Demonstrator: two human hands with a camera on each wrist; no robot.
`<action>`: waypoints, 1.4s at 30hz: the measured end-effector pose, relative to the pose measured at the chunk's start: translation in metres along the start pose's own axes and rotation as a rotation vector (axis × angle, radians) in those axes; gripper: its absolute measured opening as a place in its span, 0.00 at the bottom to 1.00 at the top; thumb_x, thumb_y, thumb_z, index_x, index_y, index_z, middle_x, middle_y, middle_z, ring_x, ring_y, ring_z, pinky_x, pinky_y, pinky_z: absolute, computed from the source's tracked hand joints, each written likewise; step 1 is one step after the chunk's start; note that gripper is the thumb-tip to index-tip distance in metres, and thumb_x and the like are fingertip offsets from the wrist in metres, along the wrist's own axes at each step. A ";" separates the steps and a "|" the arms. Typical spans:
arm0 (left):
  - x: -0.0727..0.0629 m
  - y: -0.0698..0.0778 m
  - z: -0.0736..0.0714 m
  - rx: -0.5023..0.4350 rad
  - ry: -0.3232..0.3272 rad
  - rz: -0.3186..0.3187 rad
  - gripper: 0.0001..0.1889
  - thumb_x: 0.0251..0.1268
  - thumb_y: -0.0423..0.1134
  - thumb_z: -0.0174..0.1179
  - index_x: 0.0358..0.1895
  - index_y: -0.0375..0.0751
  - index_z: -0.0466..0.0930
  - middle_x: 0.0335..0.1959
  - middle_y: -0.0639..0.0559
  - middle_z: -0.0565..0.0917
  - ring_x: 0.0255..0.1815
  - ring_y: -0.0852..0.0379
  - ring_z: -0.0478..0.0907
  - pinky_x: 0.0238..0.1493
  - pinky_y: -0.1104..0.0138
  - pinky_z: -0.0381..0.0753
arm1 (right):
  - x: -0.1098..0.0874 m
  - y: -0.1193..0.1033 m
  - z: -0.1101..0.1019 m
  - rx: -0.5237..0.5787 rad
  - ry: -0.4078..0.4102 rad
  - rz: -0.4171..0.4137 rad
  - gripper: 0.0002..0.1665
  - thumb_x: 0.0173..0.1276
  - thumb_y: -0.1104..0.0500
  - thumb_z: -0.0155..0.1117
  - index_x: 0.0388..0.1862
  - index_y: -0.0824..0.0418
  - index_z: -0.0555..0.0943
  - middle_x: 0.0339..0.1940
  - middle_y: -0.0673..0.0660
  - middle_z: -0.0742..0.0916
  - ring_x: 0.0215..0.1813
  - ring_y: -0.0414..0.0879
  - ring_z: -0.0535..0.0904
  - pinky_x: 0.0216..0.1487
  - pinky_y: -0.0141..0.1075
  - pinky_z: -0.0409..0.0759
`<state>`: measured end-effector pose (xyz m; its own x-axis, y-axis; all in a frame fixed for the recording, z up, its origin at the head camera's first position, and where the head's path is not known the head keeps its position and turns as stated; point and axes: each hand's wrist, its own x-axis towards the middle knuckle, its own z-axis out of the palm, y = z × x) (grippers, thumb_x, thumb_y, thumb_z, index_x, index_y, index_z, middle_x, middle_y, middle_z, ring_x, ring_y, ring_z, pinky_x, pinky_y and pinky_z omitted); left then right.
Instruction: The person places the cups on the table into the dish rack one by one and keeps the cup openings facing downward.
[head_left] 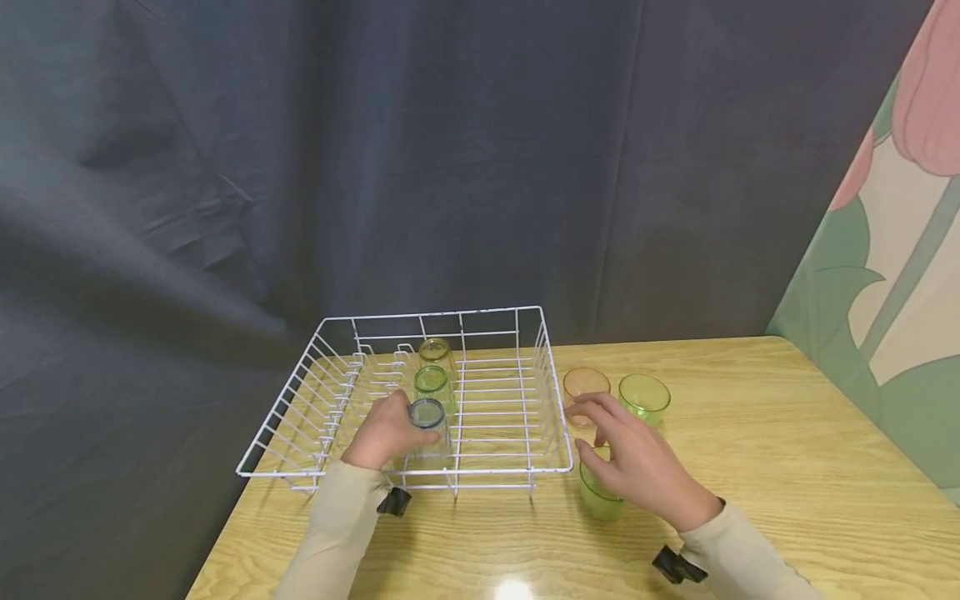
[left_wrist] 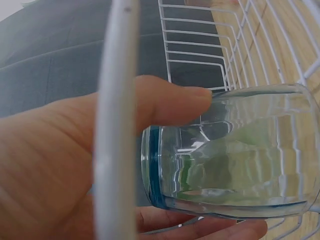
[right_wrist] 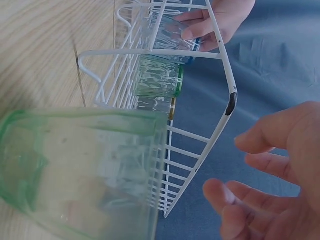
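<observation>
My left hand [head_left: 381, 432] grips a clear blue-tinted glass [head_left: 429, 433] in the front part of the white wire rack [head_left: 557, 392]. In the left wrist view the thumb [left_wrist: 187, 105] lies along one side of the glass and the fingers along the other. Its thick blue base points up, toward the palm. Behind it in a row stand a green glass [head_left: 432, 382] and an amber glass [head_left: 437, 350]. Right of the rack, my right hand [head_left: 637, 457] hovers with parted, bent fingers over a light green glass [head_left: 602, 504], holding nothing.
An orange glass [head_left: 585, 382] and a yellow-green glass [head_left: 645, 392] stand on the wooden table [head_left: 750, 450] beyond my right hand. Upright prongs line the rack's left half. A dark cloth [head_left: 465, 167] hangs behind, with a flowered panel [head_left: 900, 275] at right.
</observation>
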<state>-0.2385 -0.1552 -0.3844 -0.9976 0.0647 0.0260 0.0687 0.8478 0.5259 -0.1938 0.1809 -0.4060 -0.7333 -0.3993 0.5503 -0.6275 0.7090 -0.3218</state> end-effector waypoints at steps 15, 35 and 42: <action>-0.001 -0.008 0.006 -0.020 -0.050 -0.036 0.30 0.40 0.41 0.79 0.44 0.27 0.73 0.31 0.44 0.78 0.29 0.50 0.75 0.31 0.59 0.78 | -0.002 0.000 0.001 -0.008 -0.009 0.009 0.24 0.58 0.64 0.72 0.55 0.55 0.79 0.57 0.51 0.81 0.30 0.36 0.76 0.23 0.25 0.69; -0.013 0.006 -0.011 0.003 0.069 -0.019 0.34 0.58 0.52 0.69 0.60 0.30 0.73 0.54 0.36 0.81 0.50 0.41 0.80 0.47 0.46 0.80 | -0.002 0.011 -0.013 -0.107 -0.125 0.285 0.17 0.60 0.57 0.71 0.49 0.59 0.82 0.39 0.56 0.88 0.29 0.42 0.80 0.23 0.38 0.75; -0.023 0.024 -0.017 -0.134 0.175 0.074 0.18 0.66 0.48 0.64 0.51 0.38 0.80 0.45 0.47 0.85 0.38 0.53 0.82 0.37 0.57 0.80 | -0.005 0.022 -0.016 -0.098 -0.236 0.391 0.23 0.65 0.47 0.70 0.49 0.62 0.82 0.40 0.60 0.88 0.33 0.49 0.83 0.24 0.43 0.77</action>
<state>-0.2143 -0.1448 -0.3577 -0.9776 0.0217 0.2094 0.1509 0.7658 0.6251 -0.1995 0.2079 -0.4034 -0.9565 -0.2043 0.2082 -0.2727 0.8796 -0.3897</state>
